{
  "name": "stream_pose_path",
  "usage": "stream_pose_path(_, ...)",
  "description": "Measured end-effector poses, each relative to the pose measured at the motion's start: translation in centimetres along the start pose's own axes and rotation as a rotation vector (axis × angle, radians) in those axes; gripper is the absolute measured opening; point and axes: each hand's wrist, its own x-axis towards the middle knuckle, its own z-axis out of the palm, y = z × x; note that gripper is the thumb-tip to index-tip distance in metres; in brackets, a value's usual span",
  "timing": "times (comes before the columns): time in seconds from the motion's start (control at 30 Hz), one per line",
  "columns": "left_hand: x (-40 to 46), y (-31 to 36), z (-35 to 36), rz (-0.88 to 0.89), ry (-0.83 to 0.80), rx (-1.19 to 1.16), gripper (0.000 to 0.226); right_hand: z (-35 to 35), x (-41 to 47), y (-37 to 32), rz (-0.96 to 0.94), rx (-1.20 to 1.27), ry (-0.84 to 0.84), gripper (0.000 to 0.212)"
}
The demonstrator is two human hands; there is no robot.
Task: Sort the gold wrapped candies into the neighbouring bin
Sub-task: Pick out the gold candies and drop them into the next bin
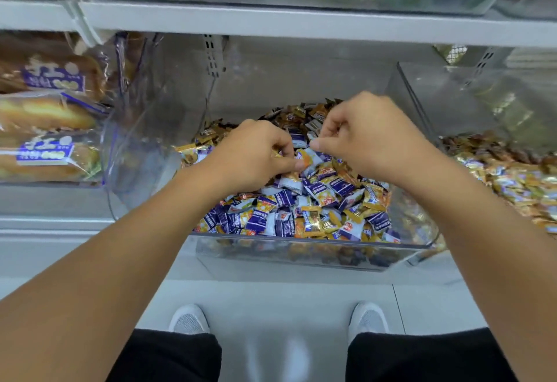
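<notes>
Two hands over mixed candy bin, both curled, sorting.

Nearest: grey-white shoes [189, 320] on pale floor, black shorts [168, 357] at frame bottom. Clear middle bin [301, 253] heaped with purple, white and gold wrapped candies [312, 220]. Left hand [256, 155] fingers curled down into pile, thumb against a white-and-orange candy [307, 160]; content of grasp cannot be told. Right hand [364, 137] fingers curled, thumb and forefinger pinched narrow at same candy's top edge. Neighbouring bin [422, 128] to right, holding mostly gold candies. Bagged bread [48, 128] in far-left bin.
</notes>
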Motion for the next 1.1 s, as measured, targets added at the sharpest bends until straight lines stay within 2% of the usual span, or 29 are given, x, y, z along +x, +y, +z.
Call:
stream_pose_path(0.03,0.0,-0.1,0.1,-0.001,-0.01,0.013,0.03,-0.9,-0.5,-0.6,-0.022,0.009,-0.023,0.03)
stream_pose_path(0.07,0.0,-0.1,0.1,0.002,-0.025,0.028,0.03,-1.5,-1.2,-1.3,-0.049,0.015,-0.126,0.03)
stream_pose_path(0.13,0.0,0.1,-0.1,-0.014,-0.025,0.012,0.03,-1.3,-2.7,-2.6,-0.106,-0.052,-0.417,0.029)
stream_pose_path(0.17,0.0,0.1,-0.5,-0.06,-0.006,-0.077,0.03,-0.6,-3.2,-3.1,-0.123,-0.134,-0.51,0.031)
stream_pose_path(0.2,0.0,0.1,-0.9,-0.147,0.011,-0.239,0.029,0.1,-3.4,-3.4,-0.135,-0.218,-0.532,0.033)
stream_pose_path(0.3,-0.4,-0.1,-2.6,-0.469,-0.008,-0.894,0.018,1.4,-2.8,-3.0,-0.161,-0.334,-0.409,0.028)
stream_pose_path(0.37,-1.0,-0.2,-3.2,-0.594,-0.074,-1.235,0.013,1.1,-2.1,-2.3,-0.17,-0.304,-0.373,0.029)
stream_pose_path(0.43,-1.3,-0.4,-3.3,-0.677,-0.137,-1.458,0.015,0.4,-1.7,-2.1,-0.123,-0.127,-0.32,0.023)
stream_pose_path(0.5,-1.4,-0.6,-3.2,-0.702,-0.193,-1.504,0.016,-0.5,-1.5,-2.1,0.048,0.254,-0.216,0.018)
stream_pose_path(0.57,-1.3,-0.5,-2.9,-0.665,-0.227,-1.404,0.017,-1.5,-1.1,-2.2,0.289,0.742,-0.202,0.018)
stream_pose_path(0.67,-1.6,-0.1,-2.2,-0.465,-0.299,-1.059,0.018,-1.9,-0.8,-1.8,0.536,1.359,-0.476,0.027)
stream_pose_path(0.7,-1.9,0.2,-2.1,-0.373,-0.343,-0.94,0.012,-1.7,-0.7,-1.6,0.577,1.446,-0.522,0.032)
stream_pose_path(0.73,-2.2,0.5,-2.0,-0.276,-0.384,-0.812,0.007,-1.5,-0.7,-1.4,0.591,1.426,-0.52,0.037)
stream_pose_path(0.8,-2.6,1.2,-2.0,-0.081,-0.439,-0.503,0.015,-1.2,-0.7,-1.1,0.478,1.053,-0.446,0.041)
stream_pose_path(0.87,-2.7,1.7,-1.4,0.067,-0.477,-0.25,0.016,-1.2,-1.0,-1.2,0.252,0.555,-0.415,0.041)
stream_pose_path(0.9,-2.7,1.9,-1.0,0.106,-0.494,-0.148,0.018,-1.1,-1.2,-1.2,0.148,0.384,-0.436,0.037)
stream_pose_path(1.0,-2.3,2.3,0.2,0.168,-0.491,0.027,0.023,-0.7,-1.8,-1.5,-0.072,0.057,-0.58,0.014)
stream_pose_path(1.1,-1.8,2.3,1.0,0.196,-0.489,0.138,0.02,0.2,-2.4,-2.1,-0.094,-0.244,-0.606,0.027)
